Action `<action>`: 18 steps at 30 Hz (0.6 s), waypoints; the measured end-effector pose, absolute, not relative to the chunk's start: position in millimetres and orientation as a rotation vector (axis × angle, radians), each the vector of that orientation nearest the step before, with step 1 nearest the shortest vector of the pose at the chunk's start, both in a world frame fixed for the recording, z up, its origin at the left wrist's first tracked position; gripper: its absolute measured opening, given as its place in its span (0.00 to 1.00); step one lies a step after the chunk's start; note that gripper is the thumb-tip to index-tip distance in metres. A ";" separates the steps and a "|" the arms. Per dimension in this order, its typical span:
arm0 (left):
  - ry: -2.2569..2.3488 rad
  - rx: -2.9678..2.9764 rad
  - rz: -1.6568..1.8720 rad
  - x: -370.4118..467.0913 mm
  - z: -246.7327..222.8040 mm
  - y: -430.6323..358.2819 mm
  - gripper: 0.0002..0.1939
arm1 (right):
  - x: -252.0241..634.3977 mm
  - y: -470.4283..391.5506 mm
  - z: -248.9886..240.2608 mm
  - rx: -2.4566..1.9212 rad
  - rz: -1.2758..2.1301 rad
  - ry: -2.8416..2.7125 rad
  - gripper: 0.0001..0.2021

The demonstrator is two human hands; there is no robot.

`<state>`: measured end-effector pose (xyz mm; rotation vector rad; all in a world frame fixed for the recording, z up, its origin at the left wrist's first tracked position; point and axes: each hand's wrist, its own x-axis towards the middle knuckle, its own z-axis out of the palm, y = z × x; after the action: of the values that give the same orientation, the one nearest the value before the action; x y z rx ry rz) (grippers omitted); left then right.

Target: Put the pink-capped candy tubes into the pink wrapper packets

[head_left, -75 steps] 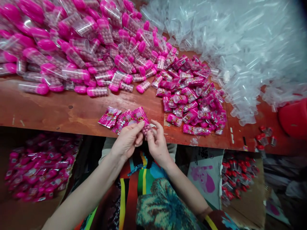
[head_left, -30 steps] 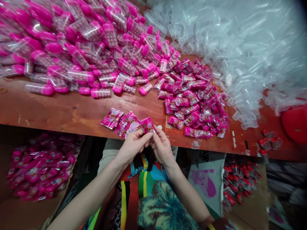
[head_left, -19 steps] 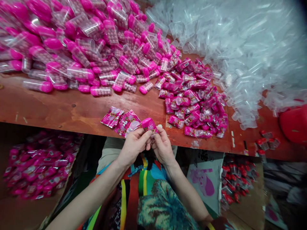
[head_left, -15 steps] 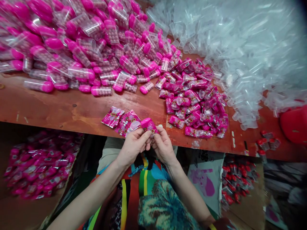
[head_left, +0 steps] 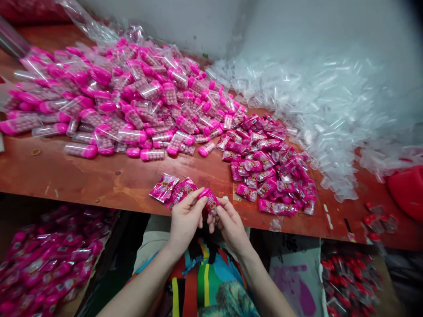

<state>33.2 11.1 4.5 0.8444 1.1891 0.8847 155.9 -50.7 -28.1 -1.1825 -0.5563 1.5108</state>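
Observation:
Between my two hands, above the front edge of the table, is a pink wrapped container (head_left: 209, 201). My left hand (head_left: 187, 219) pinches its left side near the top, fingers closed. On the right side, my right hand (head_left: 230, 222) grips the lower part with thumb and fingers. Two flat pink printed wrappers (head_left: 164, 187) lie on the table just left of my hands, the nearer one partly behind my left hand. A pile of pink wrapped containers (head_left: 264, 163) lies to the right, beyond my right hand.
Pink-capped clear bottles of small balls (head_left: 132, 105) are heaped at the back left of the red-brown table (head_left: 79, 176). Clear empty tubes (head_left: 317, 114) cover the back right, near a red container (head_left: 408, 191). Below the edge stand boxes of pink packs (head_left: 56, 259) and red-capped items (head_left: 350, 277).
The view has tilted up, showing more of the wall and table back. The pink container now stands more upright between my hands, its wrapper closer around it.

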 end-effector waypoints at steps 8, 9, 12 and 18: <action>1.255 1.005 0.933 27.7 8.0 9.9 0.17 | 149.2 -41.7 -24.1 -1.251 1.486 -0.563 0.15; 1.231 0.997 0.919 26.8 6.6 9.2 0.19 | 148.9 -41.4 -24.5 -1.241 1.482 -0.539 0.15; 1.146 0.931 0.873 24.1 2.1 7.9 0.25 | 148.3 -41.2 -25.7 -1.202 1.480 -0.477 0.13; 1.175 0.979 0.847 22.2 -1.7 8.9 0.20 | 144.4 -42.2 -22.4 -1.199 1.507 -0.415 0.11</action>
<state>22.2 8.9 -1.7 0.9789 1.1752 0.8469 144.4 -42.2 -22.4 -1.1986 -0.4146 1.5074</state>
